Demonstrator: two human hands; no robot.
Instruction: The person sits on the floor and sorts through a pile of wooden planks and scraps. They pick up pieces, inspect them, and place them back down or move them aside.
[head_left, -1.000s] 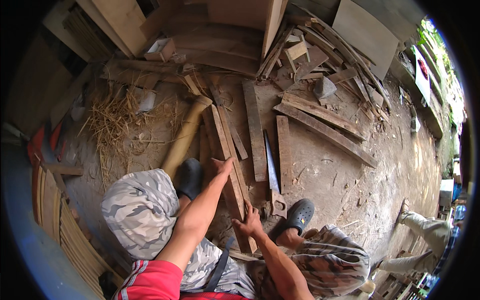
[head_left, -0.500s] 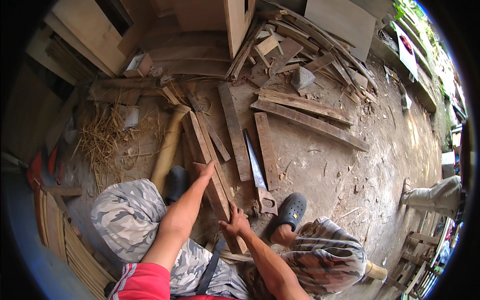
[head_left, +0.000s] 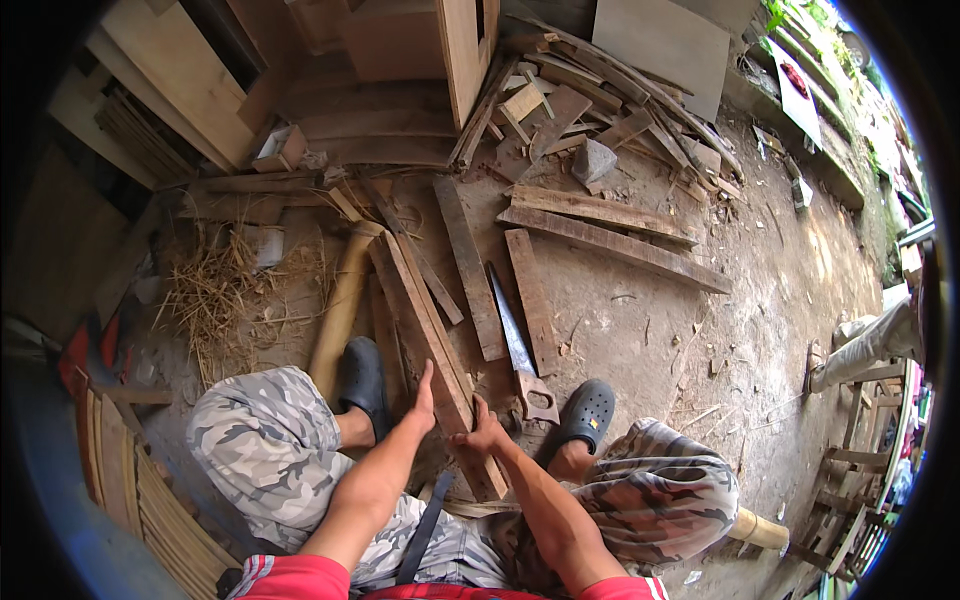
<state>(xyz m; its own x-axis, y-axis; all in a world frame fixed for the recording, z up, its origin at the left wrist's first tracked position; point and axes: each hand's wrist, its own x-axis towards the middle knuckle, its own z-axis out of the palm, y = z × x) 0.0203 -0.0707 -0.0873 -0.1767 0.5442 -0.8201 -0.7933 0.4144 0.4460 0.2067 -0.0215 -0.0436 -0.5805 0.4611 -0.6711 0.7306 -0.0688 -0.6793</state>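
A long brown wooden beam point(head_left: 432, 350) slants between my legs, its near end beside my lap and its far end by a bamboo pole point(head_left: 342, 310). My left hand point(head_left: 424, 402) rests flat along the beam's left side, fingers stretched out and pointing away from me. Closer to the near end, my right hand point(head_left: 484, 428) is closed round the beam from the right, thumb up along its side. Right of the beam lies a handsaw point(head_left: 514, 340) with a wooden handle, between two loose boards. Its handle is close to my right clog point(head_left: 587, 412).
Two planks point(head_left: 620, 240) lie crosswise ahead, before a heap of scrap wood point(head_left: 570, 105) and a grey stone point(head_left: 594, 161). Dry straw point(head_left: 222, 290) covers ground at left. Another person's leg point(head_left: 865, 345) shows at far right. A bamboo end point(head_left: 758, 530) juts out past my right knee.
My left hand has drawn back along the beam toward me, its fingers going from over the top to flat at the side. My right hand has shifted slightly forward. The beam's near end has moved slightly right.
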